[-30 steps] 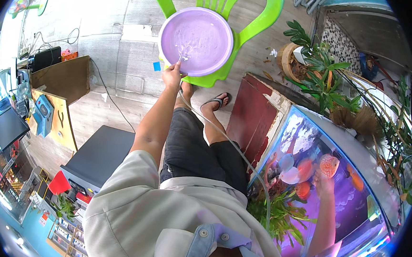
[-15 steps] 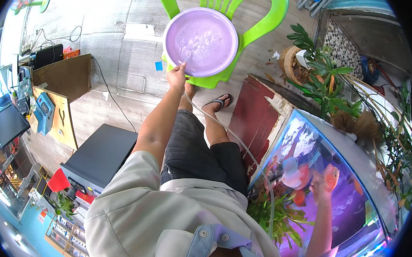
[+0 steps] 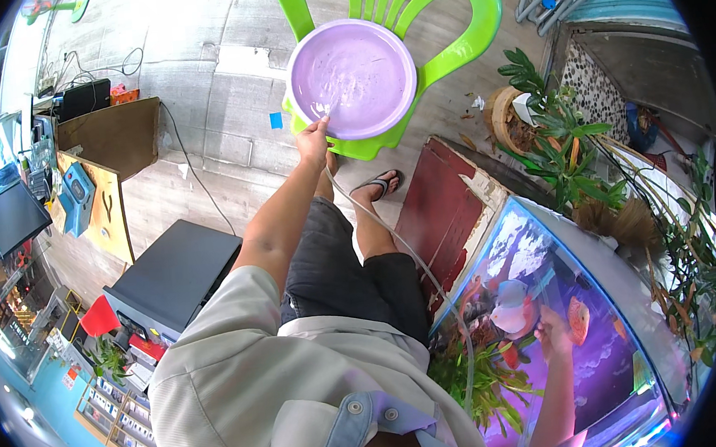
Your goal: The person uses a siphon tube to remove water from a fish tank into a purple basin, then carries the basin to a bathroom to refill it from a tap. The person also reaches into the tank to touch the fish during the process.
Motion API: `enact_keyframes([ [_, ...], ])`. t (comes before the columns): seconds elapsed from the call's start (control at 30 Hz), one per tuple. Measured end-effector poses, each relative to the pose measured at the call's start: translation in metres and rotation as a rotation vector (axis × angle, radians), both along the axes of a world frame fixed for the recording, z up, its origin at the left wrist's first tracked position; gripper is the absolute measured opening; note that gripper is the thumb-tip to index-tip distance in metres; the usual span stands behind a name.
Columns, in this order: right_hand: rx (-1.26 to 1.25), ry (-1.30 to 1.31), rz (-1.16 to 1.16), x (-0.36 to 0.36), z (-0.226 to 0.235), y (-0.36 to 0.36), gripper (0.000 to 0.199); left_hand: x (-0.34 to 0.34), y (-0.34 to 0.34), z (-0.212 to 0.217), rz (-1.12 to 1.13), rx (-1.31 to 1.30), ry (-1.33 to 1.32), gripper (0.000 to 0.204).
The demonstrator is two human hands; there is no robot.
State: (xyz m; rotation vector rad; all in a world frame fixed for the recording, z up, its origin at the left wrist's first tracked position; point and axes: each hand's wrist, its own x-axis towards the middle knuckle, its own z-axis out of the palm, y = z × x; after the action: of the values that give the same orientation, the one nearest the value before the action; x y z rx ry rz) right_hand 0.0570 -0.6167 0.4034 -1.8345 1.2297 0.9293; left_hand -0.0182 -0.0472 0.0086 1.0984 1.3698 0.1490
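Observation:
My left hand (image 3: 314,141) pinches the end of a thin clear hose (image 3: 391,228) at the near rim of a round lilac basin (image 3: 351,35). Shallow water, rippling near the hose end, lies in the basin, which rests on a green plastic chair (image 3: 463,46). From my hand the hose runs down past my legs to a lit aquarium (image 3: 588,373) on my right. My right hand (image 3: 555,334) is inside the tank water, fingers apart as far as the water shows. Beside it are an orange-red fish (image 3: 579,320) and a pale blue-and-red fish (image 3: 513,308).
Green water plants (image 3: 489,380) fill the tank's near left. A dark red cabinet panel (image 3: 436,205) stands beside my sandalled foot. On the right is a potted plant (image 3: 573,146). A black-topped box-shaped machine (image 3: 174,269) and a cable (image 3: 197,185) are on my left.
The basin and chair sit slightly lower in view. In the tank, my right hand has shifted slightly down and left, and the orange-red fish is a little lower. My left hand keeps its pinch.

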Motion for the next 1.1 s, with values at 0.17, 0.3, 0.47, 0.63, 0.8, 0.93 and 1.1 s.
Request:
enact_keyframes([
  [0.17,0.051,-0.021,-0.042,-0.005,-0.005,-0.017,0.032,0.003,-0.009,0.002,0.033,-0.025,0.000,0.034],
  [0.3,0.099,-0.009,-0.115,-0.006,-0.010,-0.024,0.062,0.000,-0.008,0.000,0.041,-0.015,-0.009,0.035],
  [0.47,0.289,-0.077,-0.110,-0.023,-0.025,-0.053,0.036,-0.005,-0.008,-0.015,-0.041,-0.028,-0.010,0.040],
  [0.63,0.352,-0.168,-0.148,-0.027,-0.026,-0.046,0.055,-0.017,0.008,-0.031,-0.225,-0.033,0.020,0.041],
  [0.8,0.304,-0.105,-0.350,-0.018,-0.002,0.013,0.073,-0.010,0.008,0.009,-0.255,-0.008,0.009,0.038],
  [0.93,0.110,-0.206,-0.570,-0.017,0.008,0.043,0.085,-0.020,0.008,0.010,-0.260,0.009,-0.047,0.040],
  [1.1,-0.047,-0.220,-0.724,-0.019,-0.010,0.036,0.076,-0.017,0.010,0.011,-0.345,0.049,0.045,0.045],
])
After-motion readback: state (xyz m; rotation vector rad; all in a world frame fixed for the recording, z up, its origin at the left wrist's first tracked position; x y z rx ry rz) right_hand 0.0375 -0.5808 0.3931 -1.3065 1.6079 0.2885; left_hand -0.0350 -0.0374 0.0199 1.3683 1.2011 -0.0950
